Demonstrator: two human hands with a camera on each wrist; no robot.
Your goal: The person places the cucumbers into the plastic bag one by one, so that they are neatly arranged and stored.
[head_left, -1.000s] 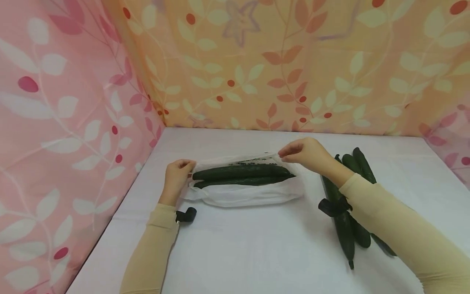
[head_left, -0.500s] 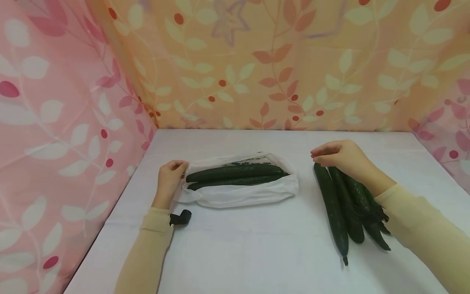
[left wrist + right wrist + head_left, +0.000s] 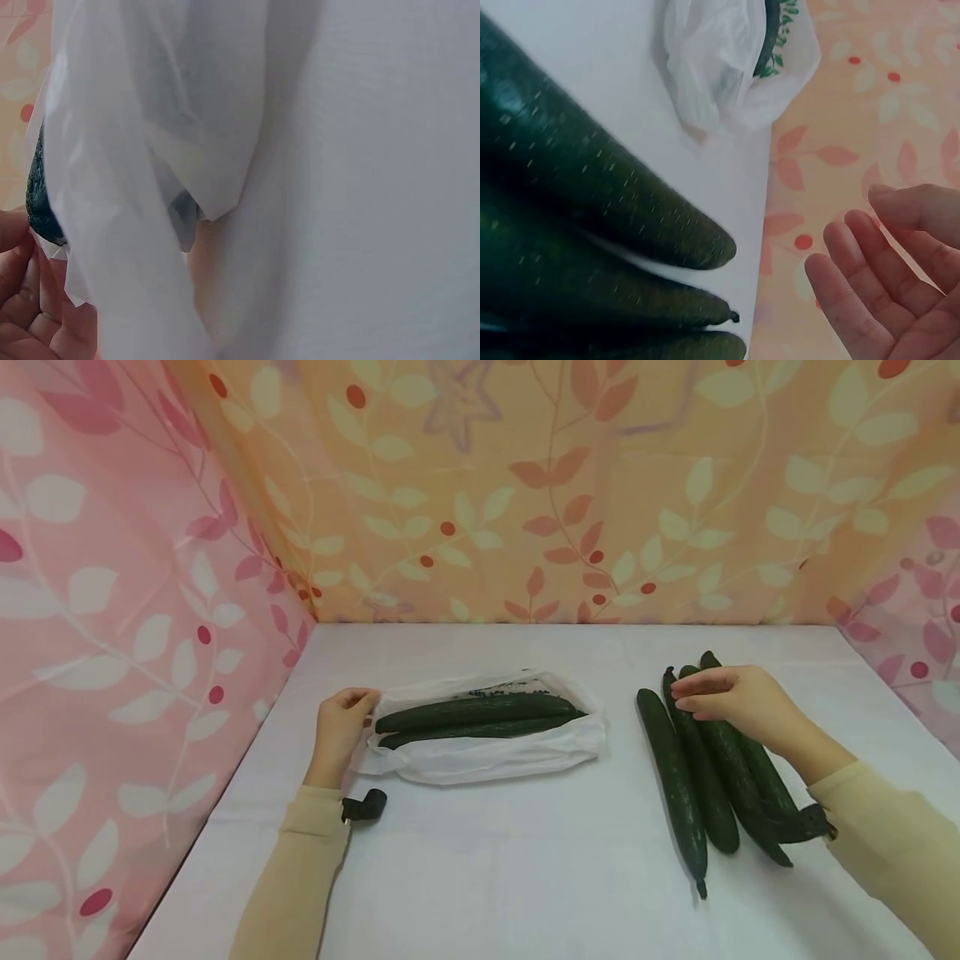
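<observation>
A white plastic bag [image 3: 487, 764] with dark print lies on the table at centre left, its mouth spread. Two long dark green cucumbers [image 3: 480, 713] lie side by side in it. My left hand [image 3: 339, 735] pinches the bag's left edge between thumb and fingers. In the left wrist view, the bag [image 3: 112, 150] covers most of a cucumber [image 3: 40, 199]. Over on the right, my right hand [image 3: 742, 706] hovers above several loose cucumbers [image 3: 675, 781], hiding part of them. The right wrist view shows that hand [image 3: 889, 289] with relaxed fingers and nothing held.
A white cloth covers the table [image 3: 495, 877]. Behind it hangs an orange leaf-patterned curtain [image 3: 480, 485], with a pink one [image 3: 135, 635] along the left side. Each wrist wears a black camera mount, like the left one [image 3: 363, 806].
My right hand has left the bag's right end and moved right, over the loose cucumbers. My left hand keeps its pinch on the bag. The head view has shifted slightly.
</observation>
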